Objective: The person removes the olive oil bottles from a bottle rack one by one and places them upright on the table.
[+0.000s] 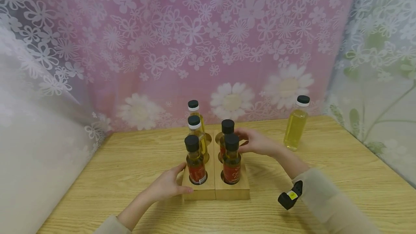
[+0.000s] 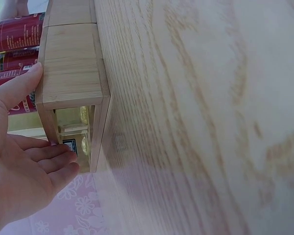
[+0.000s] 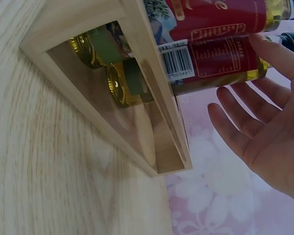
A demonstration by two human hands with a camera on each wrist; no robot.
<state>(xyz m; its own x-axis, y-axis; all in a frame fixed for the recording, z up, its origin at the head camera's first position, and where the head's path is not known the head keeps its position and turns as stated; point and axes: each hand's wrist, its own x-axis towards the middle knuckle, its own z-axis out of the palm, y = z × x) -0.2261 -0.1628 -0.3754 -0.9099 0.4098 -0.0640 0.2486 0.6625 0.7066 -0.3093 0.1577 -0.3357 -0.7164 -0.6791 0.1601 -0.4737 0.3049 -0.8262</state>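
Observation:
A wooden bottle rack (image 1: pixel 216 193), made of two blocks side by side, stands on the table. My left hand (image 1: pixel 167 185) holds its near left corner, thumb at the front and fingers along the open side. Two red-labelled bottles with black caps stand in the right block: a front bottle (image 1: pixel 232 170) and, partly hidden, a rear bottle (image 1: pixel 222 143). Around the rear bottle's upper part my right hand (image 1: pixel 256 142) has its thumb and index finger; its other fingers (image 3: pixel 235 110) spread apart from the glass. Another red-labelled bottle (image 1: pixel 196 170) occupies the left block's front hole.
Behind that bottle, two yellow oil bottles (image 1: pixel 194 127) with dark caps and white collars stand in the left block. A similar oil bottle (image 1: pixel 296 127) stands alone at the table's back right. A bare hole (image 1: pixel 219 139) shows at the right block's rear. Flowered curtains (image 1: pixel 227 46) surround the table.

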